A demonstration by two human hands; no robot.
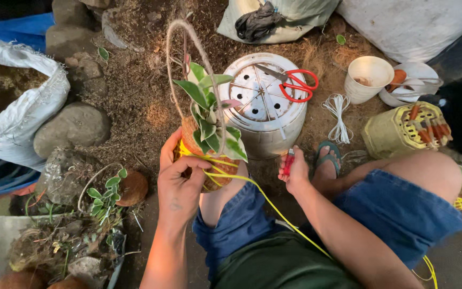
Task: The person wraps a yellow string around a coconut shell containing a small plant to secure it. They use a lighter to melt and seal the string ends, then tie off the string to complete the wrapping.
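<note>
My left hand [180, 179] grips a small round coconut-husk pot [191, 136] wrapped with yellow string [274, 208]. A green-and-white leafy plant [212, 115] grows from it, and a looped rope hanger [180, 32] rises above. The string runs from the pot across my lap toward the lower right. My right hand [294, 170] is closed around a small red lighter [289, 160], just right of the pot, above my knee in blue shorts.
An upturned white pot [252, 128] carries red-handled scissors [295, 84]. White cord [339, 115], a white cup [369, 77], a yellow crate [389, 134], a soil sack [12, 101], rocks [73, 126] and another husk plant [108, 190] lie around on the dirt.
</note>
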